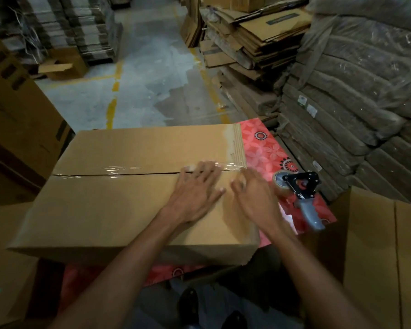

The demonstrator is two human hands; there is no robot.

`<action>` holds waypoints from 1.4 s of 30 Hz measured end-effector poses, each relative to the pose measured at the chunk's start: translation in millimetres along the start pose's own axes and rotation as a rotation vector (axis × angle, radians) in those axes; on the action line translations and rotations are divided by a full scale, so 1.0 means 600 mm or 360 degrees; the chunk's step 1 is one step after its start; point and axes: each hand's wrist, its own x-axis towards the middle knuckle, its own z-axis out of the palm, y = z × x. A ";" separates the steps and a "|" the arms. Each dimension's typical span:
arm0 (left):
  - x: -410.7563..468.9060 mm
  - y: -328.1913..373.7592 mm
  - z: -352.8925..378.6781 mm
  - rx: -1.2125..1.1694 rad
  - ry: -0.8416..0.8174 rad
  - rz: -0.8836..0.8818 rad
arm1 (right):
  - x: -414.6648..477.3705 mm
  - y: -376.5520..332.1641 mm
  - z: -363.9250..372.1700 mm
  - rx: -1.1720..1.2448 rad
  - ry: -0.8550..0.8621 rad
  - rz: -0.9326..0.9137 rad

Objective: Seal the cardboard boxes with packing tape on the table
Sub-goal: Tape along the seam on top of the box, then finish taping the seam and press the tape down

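Note:
A closed cardboard box [119, 200] lies on a table with a red flowered cover [261, 148]. Clear packing tape [119, 170] runs along the box's centre seam. My left hand [195, 188] lies flat on the box top with its fingers spread over the right end of the seam. My right hand [254, 198] is at the box's right edge, fingers curled and blurred, holding nothing that I can see. A tape dispenser [301, 191] with a black frame and grey handle lies on the cover just right of my right hand.
Another cardboard box [384, 252] stands at the right, close to my right arm. Brown boxes [17, 119] stand at the left. Stacks of flattened cardboard [259, 43] and wrapped bundles [365, 91] fill the right side. A concrete floor [147, 67] with yellow lines lies beyond.

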 end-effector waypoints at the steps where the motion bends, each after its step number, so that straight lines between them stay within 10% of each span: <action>1: 0.007 0.006 0.003 -0.0063 -0.0102 0.0100 | -0.018 -0.006 0.009 0.0052 -0.0067 0.0050; 12: 0.112 0.042 0.020 -0.0240 -0.0106 -0.0100 | 0.085 0.056 -0.035 0.0194 -0.0202 -0.0230; 17: 0.147 0.060 0.030 -0.0269 -0.0123 -0.0170 | 0.079 0.177 -0.065 0.0392 0.0514 0.0669; 22: 0.170 0.084 0.039 -0.0291 -0.0024 -0.0238 | 0.030 0.368 0.010 0.0049 -0.0064 0.1373; 29: 0.199 0.131 0.043 -0.0309 0.0043 -0.0323 | 0.064 0.379 0.043 -0.0262 -0.0147 0.1342; 36: 0.212 0.141 0.038 -0.0370 0.0057 -0.0323 | 0.127 0.306 -0.095 0.0721 0.0282 0.1528; 42: 0.254 0.077 -0.011 -0.0558 0.0094 -0.0052 | 0.121 0.116 -0.223 0.1623 0.0305 0.1008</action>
